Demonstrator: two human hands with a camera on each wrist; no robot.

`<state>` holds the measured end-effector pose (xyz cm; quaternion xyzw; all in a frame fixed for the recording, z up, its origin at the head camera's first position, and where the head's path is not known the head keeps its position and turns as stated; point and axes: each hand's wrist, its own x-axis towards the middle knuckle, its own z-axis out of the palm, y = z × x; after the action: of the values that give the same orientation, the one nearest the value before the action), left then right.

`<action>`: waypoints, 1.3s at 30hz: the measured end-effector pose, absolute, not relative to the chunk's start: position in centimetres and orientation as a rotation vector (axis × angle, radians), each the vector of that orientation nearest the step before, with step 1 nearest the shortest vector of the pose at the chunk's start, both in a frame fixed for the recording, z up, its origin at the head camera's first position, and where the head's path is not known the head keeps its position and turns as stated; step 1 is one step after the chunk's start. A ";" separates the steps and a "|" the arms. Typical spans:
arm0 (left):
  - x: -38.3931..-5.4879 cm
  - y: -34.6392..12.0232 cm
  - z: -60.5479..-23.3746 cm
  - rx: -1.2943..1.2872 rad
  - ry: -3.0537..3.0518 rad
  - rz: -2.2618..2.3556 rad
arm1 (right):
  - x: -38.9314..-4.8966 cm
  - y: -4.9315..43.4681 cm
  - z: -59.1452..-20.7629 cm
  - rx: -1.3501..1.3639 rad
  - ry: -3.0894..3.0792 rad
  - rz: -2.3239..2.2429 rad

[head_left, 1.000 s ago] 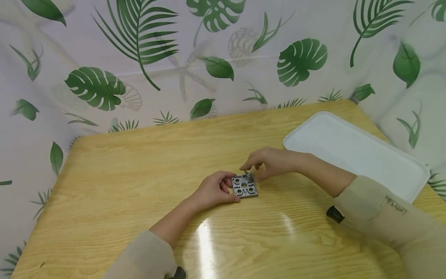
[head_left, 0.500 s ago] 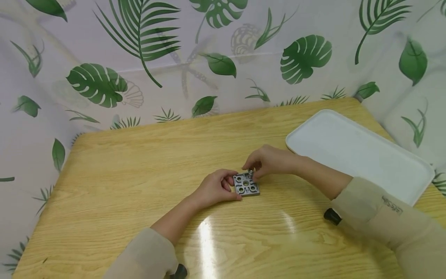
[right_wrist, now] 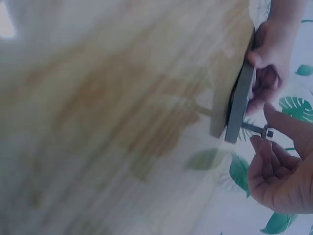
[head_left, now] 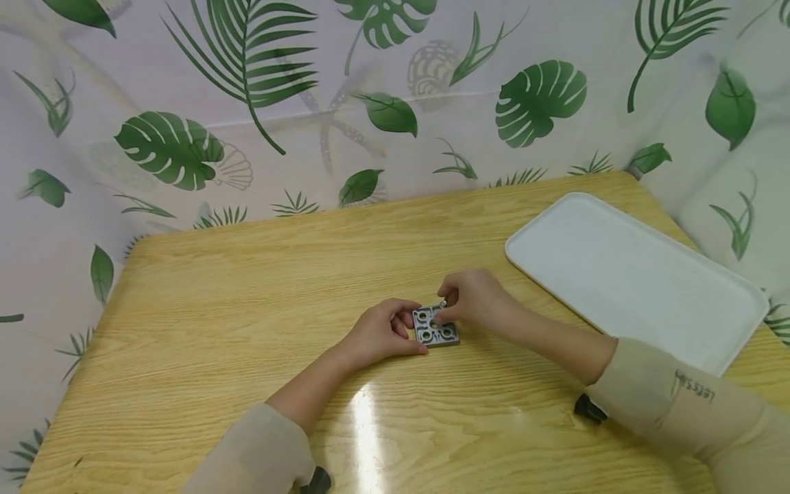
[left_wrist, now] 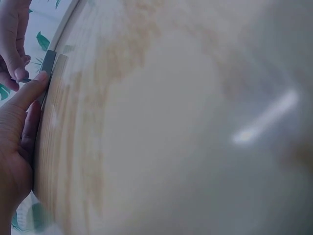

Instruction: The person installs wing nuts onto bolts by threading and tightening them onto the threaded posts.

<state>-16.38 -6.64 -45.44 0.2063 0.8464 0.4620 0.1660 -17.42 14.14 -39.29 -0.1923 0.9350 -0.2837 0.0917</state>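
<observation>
My left hand [head_left: 379,334] holds a square grey metal plate [head_left: 446,339] by its left side, with thumb and fingers at opposite edges. Round holes pierce the plate at its corners and centre. From the far right hole stands a small bolt [right_wrist: 254,129], upright to the plate, with its wider head [right_wrist: 268,132] outward. Thumb and fingertip of my right hand [head_left: 481,298] pinch the bolt around its head, and in the head view they hide most of it. In the left wrist view the plate [left_wrist: 47,66] appears edge-on beside the left thumb.
A white rectangular tray [head_left: 629,267] lies at the right back of the wooden table [head_left: 247,295]. A leaf-patterned cloth [head_left: 395,68] hangs behind the table and along its sides. Both forearms wear beige sleeves [head_left: 654,384] with black pieces at the cuffs.
My right hand has closed in on the bolt, then turned with its wrist moving nearer and its thumb swinging over the plate. The left hand keeps its grip in place.
</observation>
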 end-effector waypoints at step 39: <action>-16.4 -6.7 -45.4 0.597 2.401 1.332 | -17.0 13.5 -38.7 -0.604 2.827 -0.569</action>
<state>-16.44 -6.67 -45.43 0.2095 0.8428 0.4675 0.1649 -16.98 13.52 -38.75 -0.2039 0.9549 -0.1923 0.0976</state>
